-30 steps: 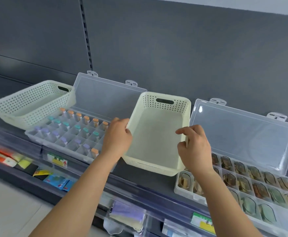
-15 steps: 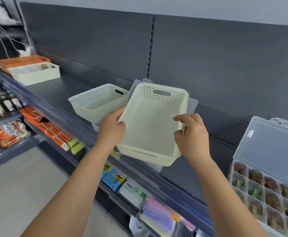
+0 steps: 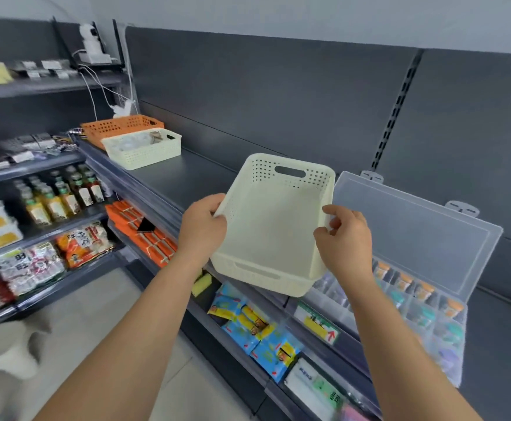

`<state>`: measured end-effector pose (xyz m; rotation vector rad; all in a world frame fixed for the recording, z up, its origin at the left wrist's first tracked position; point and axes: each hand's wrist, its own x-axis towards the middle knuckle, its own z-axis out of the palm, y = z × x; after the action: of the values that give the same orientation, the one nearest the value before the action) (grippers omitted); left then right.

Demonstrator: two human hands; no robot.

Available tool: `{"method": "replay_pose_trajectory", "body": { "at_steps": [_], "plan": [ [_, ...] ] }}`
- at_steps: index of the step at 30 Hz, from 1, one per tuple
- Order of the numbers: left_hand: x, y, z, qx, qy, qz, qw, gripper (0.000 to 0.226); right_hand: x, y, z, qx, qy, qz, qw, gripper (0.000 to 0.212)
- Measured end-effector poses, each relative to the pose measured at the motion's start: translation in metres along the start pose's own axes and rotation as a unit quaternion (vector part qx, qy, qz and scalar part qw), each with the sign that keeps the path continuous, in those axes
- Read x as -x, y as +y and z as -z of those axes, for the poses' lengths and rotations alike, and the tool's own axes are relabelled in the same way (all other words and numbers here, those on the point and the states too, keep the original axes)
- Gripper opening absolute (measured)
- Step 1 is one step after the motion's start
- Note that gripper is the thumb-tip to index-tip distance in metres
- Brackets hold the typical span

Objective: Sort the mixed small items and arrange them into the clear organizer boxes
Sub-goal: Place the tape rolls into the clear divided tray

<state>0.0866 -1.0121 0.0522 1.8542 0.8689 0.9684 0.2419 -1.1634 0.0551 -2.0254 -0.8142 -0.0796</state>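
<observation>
Centrally, cream perforated basket (image 3: 274,226) held in mid-air, left hand (image 3: 201,227) closed on its left rim, right hand (image 3: 343,238) gripping its right rim, clear organizer box (image 3: 412,268) open at right on the dark shelf (image 3: 187,177).

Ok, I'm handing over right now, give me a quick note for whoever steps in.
Left hand and right hand each grip a long side of the empty cream basket, held tilted above the shelf edge.
Clear organizer box sits open to the right, lid up, compartments holding small capped items.
Another cream basket with contents and an orange basket stand far left on the shelf.
Left: set the empty basket aside, sort what remains.
</observation>
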Motion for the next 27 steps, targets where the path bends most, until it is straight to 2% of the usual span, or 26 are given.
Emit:
{"method": "replay_pose_trajectory", "body": {
  "at_steps": [5, 10, 15, 23, 27],
  "plan": [
    [-0.051, -0.014, 0.009, 0.054, 0.002, 0.038, 0.998, 0.049, -0.032, -0.016, -0.032, 0.001, 0.022, -0.013, 1.0, 0.038],
    [-0.103, -0.019, -0.005, 0.084, -0.053, 0.043, 0.994, 0.062, -0.072, -0.013, -0.051, 0.001, 0.047, -0.025, 0.999, 0.035],
    [-0.154, -0.033, -0.034, 0.049, -0.13, 0.063, 0.988, 0.035, -0.111, 0.005, -0.063, 0.039, 0.034, -0.047, 0.998, 0.031],
    [-0.191, -0.059, -0.058, -0.025, -0.186, 0.089, 0.978, 0.036, -0.135, 0.02, -0.083, 0.087, 0.003, -0.077, 0.993, 0.026],
    [-0.199, -0.068, -0.053, -0.051, -0.197, 0.078, 0.976, 0.026, -0.137, 0.012, -0.095, 0.113, 0.005, -0.084, 0.99, 0.026]
  ]
}}
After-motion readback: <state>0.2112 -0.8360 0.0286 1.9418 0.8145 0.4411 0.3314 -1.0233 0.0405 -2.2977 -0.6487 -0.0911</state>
